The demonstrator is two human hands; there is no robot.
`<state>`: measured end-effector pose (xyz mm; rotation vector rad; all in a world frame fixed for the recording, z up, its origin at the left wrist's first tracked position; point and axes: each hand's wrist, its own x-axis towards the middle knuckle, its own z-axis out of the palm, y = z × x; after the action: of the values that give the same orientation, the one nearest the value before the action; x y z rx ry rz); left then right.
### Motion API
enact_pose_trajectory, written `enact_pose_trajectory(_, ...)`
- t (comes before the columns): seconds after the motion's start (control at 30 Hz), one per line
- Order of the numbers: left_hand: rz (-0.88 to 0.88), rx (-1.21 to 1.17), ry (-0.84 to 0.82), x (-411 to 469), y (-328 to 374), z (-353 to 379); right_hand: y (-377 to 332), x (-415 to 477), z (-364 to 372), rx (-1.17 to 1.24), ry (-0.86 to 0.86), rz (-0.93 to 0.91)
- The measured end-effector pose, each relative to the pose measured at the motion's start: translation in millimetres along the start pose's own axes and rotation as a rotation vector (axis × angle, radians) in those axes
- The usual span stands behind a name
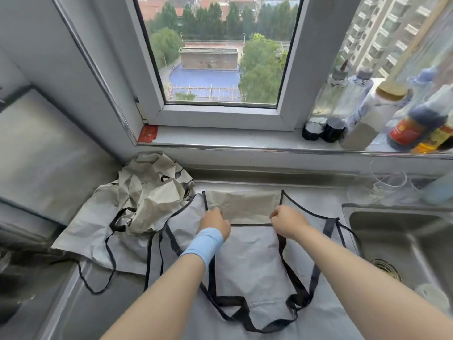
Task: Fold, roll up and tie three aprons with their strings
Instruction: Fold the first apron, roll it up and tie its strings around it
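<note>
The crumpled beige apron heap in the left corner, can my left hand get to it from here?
Probably yes. The crumpled beige apron heap lies just beside the left hand on the steel counter, with nothing between; the hand first has to let go of the flat grey apron.

Window [215,52] looks out on trees and rooftops. Red card [147,133] sits at the left corner of the sill [220,138]. At the sill's right end: two small dark jars [312,130], a gold-lidded white jar [375,114], a red-label dark sauce bottle [414,126], and blurred clear bottles [335,94]. Steel sink [367,231] at right, drain strainer [386,269] in it.
</note>
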<state>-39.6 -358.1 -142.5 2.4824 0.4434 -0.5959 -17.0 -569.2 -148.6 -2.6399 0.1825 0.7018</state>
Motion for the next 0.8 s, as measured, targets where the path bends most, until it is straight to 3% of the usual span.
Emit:
enact_pose_trajectory(0.1, -0.135, -0.160, 0.090, 33, 2, 3, 4, 35, 8, 0.209, -0.034, 0.083)
enact_pose_trajectory(0.27, -0.364, -0.362, 0.119, 71, 4, 4, 0, 72, 21, 0.520, 0.126, 0.326)
enact_pose_trajectory(0.4, -0.312, -0.405, 0.111, 69, 3, 0, 1, 79, 22, 0.475, 0.093, 0.495)
enact_pose_trajectory(0.5, -0.278, -0.432, 0.130, 57, 1, -5, 2, 80, 18, 0.475, 0.169, 0.473)
enact_pose_trajectory(0.63, -0.269, -0.103, 0.024, 39, -11, -13, 12, 69, 12, 0.755, 0.260, 0.357)
enact_pose_trajectory(0.7, -0.274, 0.063, -0.194, 26, -12, -19, 17, 53, 8, 0.595, 0.223, 0.290)
enact_pose_trajectory(0.8, -0.266, 0.446, -0.445, 11, -6, -25, 24, 27, 7, 0.176, -0.056, 0.255)
